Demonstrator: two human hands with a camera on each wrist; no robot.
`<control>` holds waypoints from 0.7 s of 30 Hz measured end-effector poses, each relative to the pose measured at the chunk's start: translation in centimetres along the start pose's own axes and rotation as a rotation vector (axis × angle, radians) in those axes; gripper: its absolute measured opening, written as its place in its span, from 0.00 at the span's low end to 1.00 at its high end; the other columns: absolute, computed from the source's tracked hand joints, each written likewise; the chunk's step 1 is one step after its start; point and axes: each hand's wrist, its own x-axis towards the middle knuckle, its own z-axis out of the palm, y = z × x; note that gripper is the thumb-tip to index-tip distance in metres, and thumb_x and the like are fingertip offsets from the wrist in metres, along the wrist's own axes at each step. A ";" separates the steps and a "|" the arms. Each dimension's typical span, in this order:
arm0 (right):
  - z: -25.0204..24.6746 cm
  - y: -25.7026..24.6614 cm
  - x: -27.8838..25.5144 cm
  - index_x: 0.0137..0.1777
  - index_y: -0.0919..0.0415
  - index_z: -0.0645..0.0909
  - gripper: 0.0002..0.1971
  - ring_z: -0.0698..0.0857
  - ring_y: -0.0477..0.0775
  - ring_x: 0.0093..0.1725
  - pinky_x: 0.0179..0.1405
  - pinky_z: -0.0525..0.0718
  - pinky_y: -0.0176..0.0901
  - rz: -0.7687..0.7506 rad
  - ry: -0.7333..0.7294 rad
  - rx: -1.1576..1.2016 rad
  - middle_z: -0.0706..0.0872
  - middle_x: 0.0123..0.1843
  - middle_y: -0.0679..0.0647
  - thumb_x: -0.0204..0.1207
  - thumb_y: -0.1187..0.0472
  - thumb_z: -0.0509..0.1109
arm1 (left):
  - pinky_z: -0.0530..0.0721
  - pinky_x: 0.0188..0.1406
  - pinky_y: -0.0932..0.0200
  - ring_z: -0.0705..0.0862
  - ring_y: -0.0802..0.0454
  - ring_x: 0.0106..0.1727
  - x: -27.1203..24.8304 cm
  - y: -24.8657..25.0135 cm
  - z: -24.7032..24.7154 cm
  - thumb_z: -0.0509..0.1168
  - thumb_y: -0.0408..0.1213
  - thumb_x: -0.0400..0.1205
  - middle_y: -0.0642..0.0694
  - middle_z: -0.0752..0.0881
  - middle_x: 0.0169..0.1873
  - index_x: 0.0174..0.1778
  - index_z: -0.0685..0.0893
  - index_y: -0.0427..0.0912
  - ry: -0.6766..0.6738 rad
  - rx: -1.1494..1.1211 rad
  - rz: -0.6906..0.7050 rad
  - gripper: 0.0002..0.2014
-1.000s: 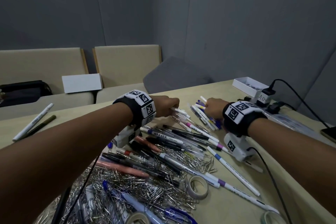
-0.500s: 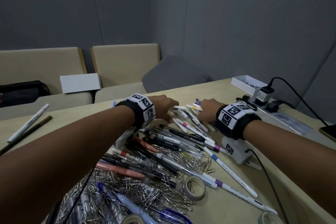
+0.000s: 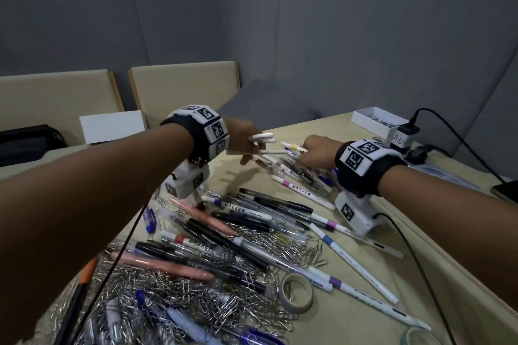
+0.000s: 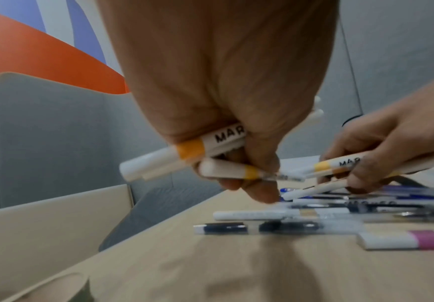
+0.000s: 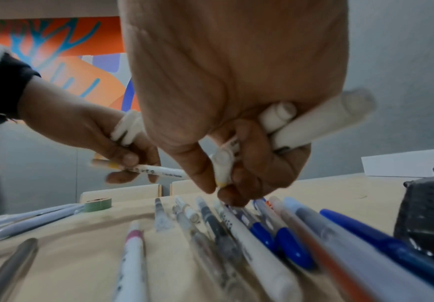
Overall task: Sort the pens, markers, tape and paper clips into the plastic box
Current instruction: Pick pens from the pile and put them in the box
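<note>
- Left hand (image 3: 244, 138): grip closed on white markers (image 4: 164, 161); at least three visible, two with yellow bands. Held clear above the desk (image 3: 336, 316), upper centre of head view.
- Right hand (image 3: 318, 151): grip closed on a marker bundle (image 5: 314, 124); exact count cannot be told. Fingertips touch the pens (image 3: 302, 173) lying directly beneath.
- Tape rolls (image 3: 297, 293): two in head view, lower centre and lower right corner.
- Paper clips (image 3: 168, 288): uncountable heap, lower left.
- White box (image 3: 372, 123): upper right, beyond right hand.
</note>
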 end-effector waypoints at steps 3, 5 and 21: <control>0.0 0.3 0.2 0.34 0.62 0.69 0.12 0.71 0.54 0.29 0.28 0.65 0.40 0.025 -0.046 -0.003 0.73 0.31 0.55 0.79 0.60 0.62 | 0.80 0.39 0.66 0.81 0.66 0.28 1.2 -0.3 -0.2 0.62 0.32 0.84 0.50 0.88 0.31 0.39 0.85 0.45 0.084 0.055 -0.038 0.11; 0.3 0.2 0.0 0.34 0.61 0.68 0.13 0.72 0.53 0.30 0.28 0.66 0.39 0.046 -0.064 -0.054 0.73 0.33 0.55 0.78 0.59 0.64 | 0.83 0.48 0.53 0.84 0.47 0.37 1.8 -0.1 0.5 0.61 0.30 0.84 0.40 0.86 0.40 0.42 0.80 0.42 0.154 0.090 -0.101 0.06; 0.3 -0.1 -1.5 0.57 0.63 0.73 0.12 0.77 0.57 0.46 0.36 0.72 0.42 0.041 -0.031 -0.257 0.78 0.50 0.58 0.85 0.54 0.59 | 0.73 0.38 0.57 0.81 0.41 0.40 3.8 2.1 2.9 0.67 0.39 0.80 0.37 0.86 0.44 0.52 0.87 0.35 0.196 0.143 -0.228 0.11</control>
